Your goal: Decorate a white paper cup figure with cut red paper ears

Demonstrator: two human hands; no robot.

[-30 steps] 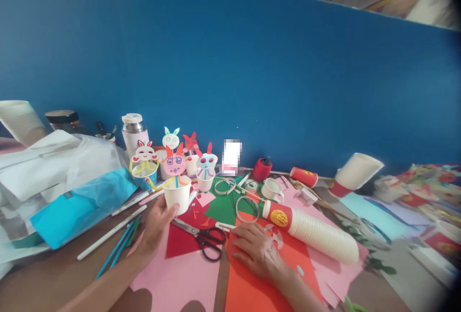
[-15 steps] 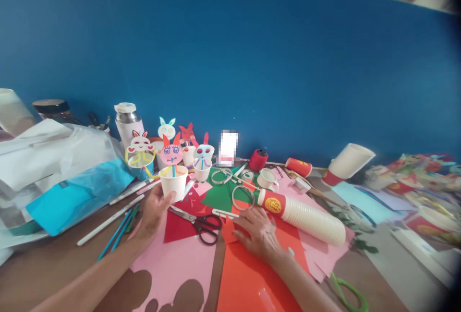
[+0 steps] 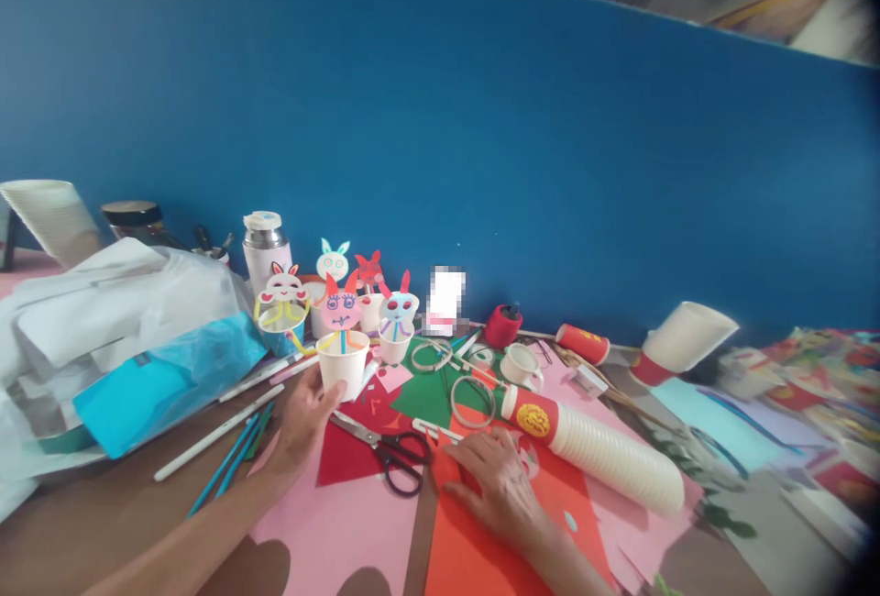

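Observation:
My left hand (image 3: pixel 306 414) is closed round the lower side of a white paper cup (image 3: pixel 342 378). Out of this cup rises a pink paper rabbit face (image 3: pixel 341 310) with red ears, on pipe-cleaner-like strips. My right hand (image 3: pixel 496 477) lies palm down with its fingers stretched over the orange paper (image 3: pixel 512 552). Between the two hands rest black-handled scissors (image 3: pixel 389 451), partly on a dark red sheet (image 3: pixel 344 466). Just beyond my right fingertips is a slim white tool (image 3: pixel 434 430), perhaps a cutter.
Several rabbit-face cups, such as the blue-faced one (image 3: pixel 397 310), stand behind. A stack of paper cups (image 3: pixel 611 457) lies at right, beyond it a white mug (image 3: pixel 521 365). At left are a plastic bag (image 3: pixel 185 293), a thermos (image 3: pixel 267 252) and a white pen (image 3: pixel 216 431). A blue wall (image 3: pixel 440 119) backs the table.
The camera view has shifted a little, so the table's things sit lower and farther right. My left hand keeps the cup, and my right hand stays on the orange paper.

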